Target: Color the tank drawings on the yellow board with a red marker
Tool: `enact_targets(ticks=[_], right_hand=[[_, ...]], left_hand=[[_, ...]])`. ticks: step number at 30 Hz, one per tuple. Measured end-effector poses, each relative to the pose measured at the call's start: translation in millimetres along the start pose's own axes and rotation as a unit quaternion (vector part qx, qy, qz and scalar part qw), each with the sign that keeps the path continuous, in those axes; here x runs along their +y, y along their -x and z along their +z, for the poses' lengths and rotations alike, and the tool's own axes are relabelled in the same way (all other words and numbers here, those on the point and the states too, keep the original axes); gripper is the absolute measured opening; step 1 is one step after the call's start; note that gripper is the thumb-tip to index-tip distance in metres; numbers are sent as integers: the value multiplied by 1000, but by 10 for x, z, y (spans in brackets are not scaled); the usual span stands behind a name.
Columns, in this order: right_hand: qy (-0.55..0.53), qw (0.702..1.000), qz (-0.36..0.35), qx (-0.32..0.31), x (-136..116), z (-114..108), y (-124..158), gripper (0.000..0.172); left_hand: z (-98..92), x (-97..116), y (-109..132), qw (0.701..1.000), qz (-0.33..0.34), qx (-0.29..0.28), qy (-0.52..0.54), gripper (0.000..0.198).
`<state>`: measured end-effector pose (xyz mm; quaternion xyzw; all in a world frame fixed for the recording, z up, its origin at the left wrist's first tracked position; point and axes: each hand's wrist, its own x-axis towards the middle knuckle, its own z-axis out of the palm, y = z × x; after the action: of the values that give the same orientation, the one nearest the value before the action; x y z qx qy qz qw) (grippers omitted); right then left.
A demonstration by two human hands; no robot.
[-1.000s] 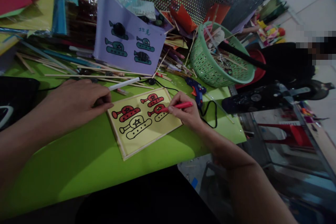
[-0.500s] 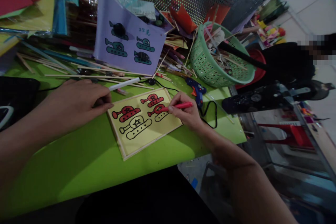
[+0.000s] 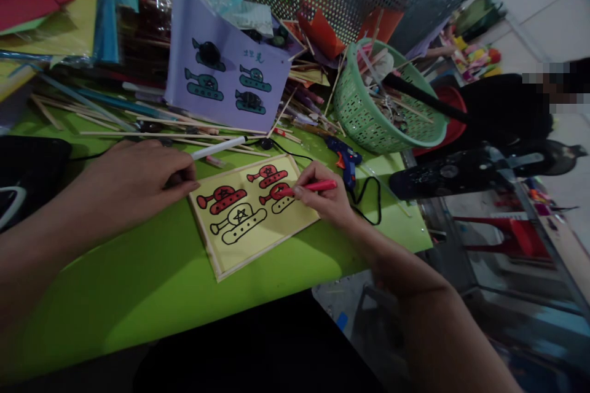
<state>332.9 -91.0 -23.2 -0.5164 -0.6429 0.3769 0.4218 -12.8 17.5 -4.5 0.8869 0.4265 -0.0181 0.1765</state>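
Your right hand [image 3: 330, 201] grips a red marker [image 3: 322, 185], its tip at the yellow card [image 3: 276, 228] on the green surface [image 3: 152, 282]. Your left hand [image 3: 138, 172] is near the white pen [image 3: 219, 147], but I cannot tell its grip.

left hand [image 3: 142, 172]: bare | right hand [image 3: 325, 196]: bare | forearms [image 3: 401, 264]: bare | legwear [image 3: 258, 344]: black (folds lost in shadow)

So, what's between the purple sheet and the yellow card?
Mostly thin sticks, a white pen and part of a black cord lie there, as the head view shows.
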Motion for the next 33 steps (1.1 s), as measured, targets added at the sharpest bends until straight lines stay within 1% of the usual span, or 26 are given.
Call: enact_targets(ticks=[5,9,13,19,24,30,33], right_hand=[[13,1000,1,16,11,-13,-2,23],[4,1000,-3,22,10,-5,-2,21],[2,1000,1,17,-3,-2,-3,22],[5,1000,-9,6,-3,-10,-11,22],[14,1000,-1,9,-12,-23,-18,26],[7,1000,-7,21,-30,-19,-18,20],[9,1000,1,21,-34,-11,-17,21]], left_hand=[[-30,33,12,1000,-1,-9,-6,23],[-17,15,12,1000,2,-5,1,23],[3,-1,8,1000,-4,-7,5,22],[-27,36,6,1000,-11,-7,1,20],[-24,37,-4,1000,0,-2,2,22],[-19,22,3,1000,0,4,2,23],[-14,9,9,1000,6,2,1,22]])
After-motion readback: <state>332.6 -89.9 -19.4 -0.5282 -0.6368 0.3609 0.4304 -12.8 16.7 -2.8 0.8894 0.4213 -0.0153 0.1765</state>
